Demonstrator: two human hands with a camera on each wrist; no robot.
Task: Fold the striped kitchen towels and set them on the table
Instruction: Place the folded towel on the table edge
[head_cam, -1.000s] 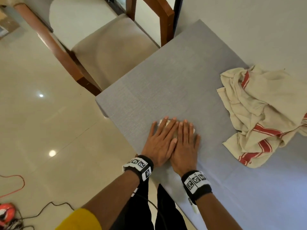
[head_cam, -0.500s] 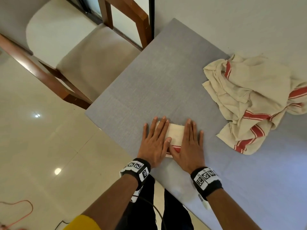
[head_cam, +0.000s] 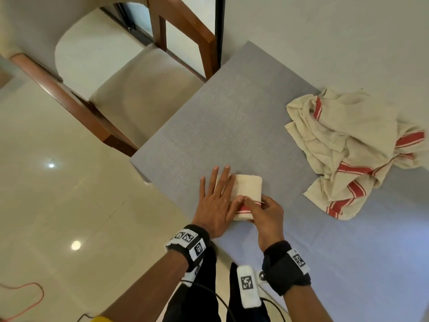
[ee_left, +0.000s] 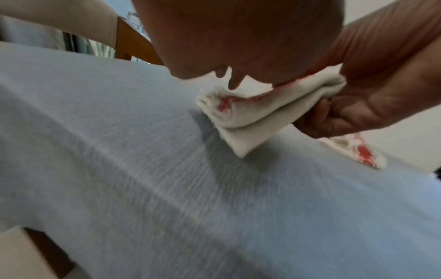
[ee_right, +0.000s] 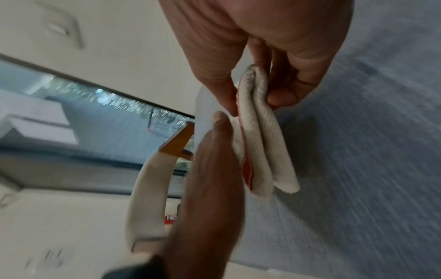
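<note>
At the bottom of the head view the two forearms come up into the frame, each with a black wrist strap carrying printed markers. Just above them, in the lower centre, the right hand pinches the near end of the folded towel. In the right wrist view its thumb lies on the top layer by the red stripe and its curled fingers sit under the fold, so the bundle is lifted a little off the table at that end. I judge this grip is meant to keep the layers from sliding apart while the towel is picked up or shifted.

The left hand lies flat, fingers straight and spread, over the left side of the same towel and the tabletop beside it — holding nothing, only pressing. That seems to steady the bundle and keep the crease flat while the other hand takes hold.

The folded towel is a small thick rectangle close to the table's near left edge, red stripe toward the person.

Further off, at the right of the frame, a crumpled heap of striped towels lies well apart from the hands — still unfolded, so the task looks only partly done.

Beyond the table's upper left corner stands a wooden chair with a pale seat, on a glossy tiled floor.
</note>
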